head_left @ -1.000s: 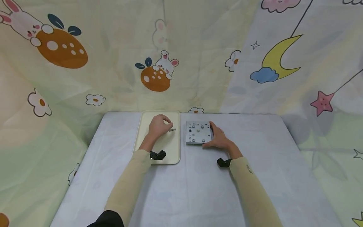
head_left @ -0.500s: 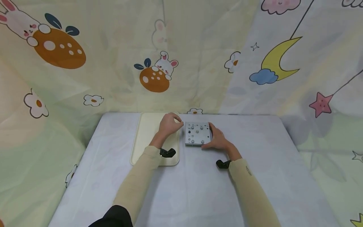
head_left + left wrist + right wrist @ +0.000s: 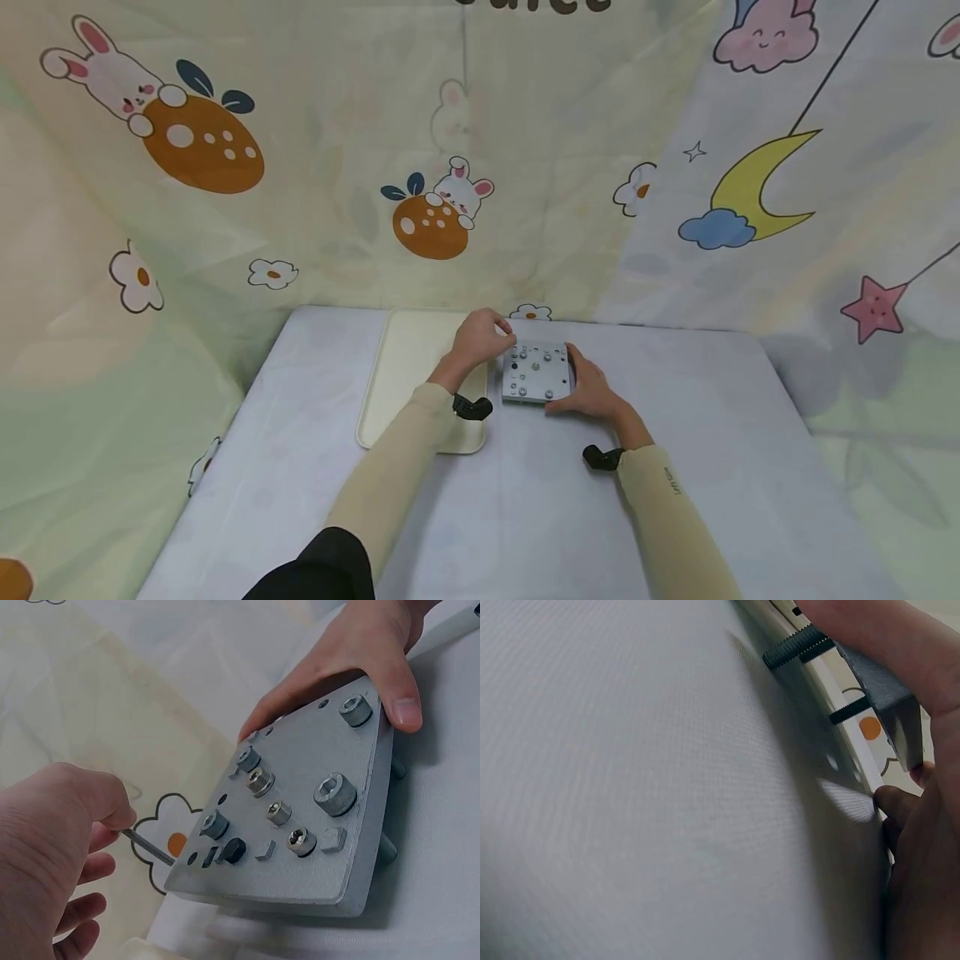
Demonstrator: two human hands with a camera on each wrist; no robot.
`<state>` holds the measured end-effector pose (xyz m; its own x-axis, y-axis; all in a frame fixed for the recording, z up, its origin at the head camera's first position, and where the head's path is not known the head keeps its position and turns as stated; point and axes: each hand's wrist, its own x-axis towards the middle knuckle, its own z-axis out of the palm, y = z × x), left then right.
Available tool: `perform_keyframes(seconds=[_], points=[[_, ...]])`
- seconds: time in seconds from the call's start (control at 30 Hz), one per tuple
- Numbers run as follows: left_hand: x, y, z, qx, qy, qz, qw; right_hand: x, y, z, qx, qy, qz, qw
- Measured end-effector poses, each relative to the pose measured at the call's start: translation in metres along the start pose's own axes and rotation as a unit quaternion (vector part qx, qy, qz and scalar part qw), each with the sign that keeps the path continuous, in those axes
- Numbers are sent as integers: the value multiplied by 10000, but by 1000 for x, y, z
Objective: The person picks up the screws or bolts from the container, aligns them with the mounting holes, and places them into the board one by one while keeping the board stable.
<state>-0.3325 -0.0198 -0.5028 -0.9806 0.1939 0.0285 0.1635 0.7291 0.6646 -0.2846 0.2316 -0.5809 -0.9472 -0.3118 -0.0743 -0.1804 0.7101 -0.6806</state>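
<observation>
shifted right from over the tray (image 3: 408, 367), the left hand (image 3: 477, 340) pinches a thin metal rod (image 3: 148, 846) in its fingers (image 3: 118, 810) beside the metal plate's (image 3: 528, 376) far left corner, while the right hand (image 3: 592, 393) grips that plate on the table (image 3: 540, 500), apparently bringing the two parts together.

A cream tray (image 3: 408, 358) lies on the white cloth-covered table (image 3: 525, 508).

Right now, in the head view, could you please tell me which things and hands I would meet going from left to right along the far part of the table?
Cream tray → left hand → grey metal plate → right hand.
</observation>
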Motion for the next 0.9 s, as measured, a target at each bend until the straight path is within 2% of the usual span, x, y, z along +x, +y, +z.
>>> perform_keyframes(seconds=[0.17,0.43,0.67,0.9], points=[[5,4,1,44,-162,44,9998,0,-2,-1,-2,17,55,10000],[12,4,9,68,-313,-103,9994,-3,-5,-2,-43,34,13,10000],[16,6,9,216,-412,50,9989,-5,-4,-2,5,101,-129,9999],[15,7,12,262,-470,100,9985,-7,-7,-3,36,85,-95,9999]])
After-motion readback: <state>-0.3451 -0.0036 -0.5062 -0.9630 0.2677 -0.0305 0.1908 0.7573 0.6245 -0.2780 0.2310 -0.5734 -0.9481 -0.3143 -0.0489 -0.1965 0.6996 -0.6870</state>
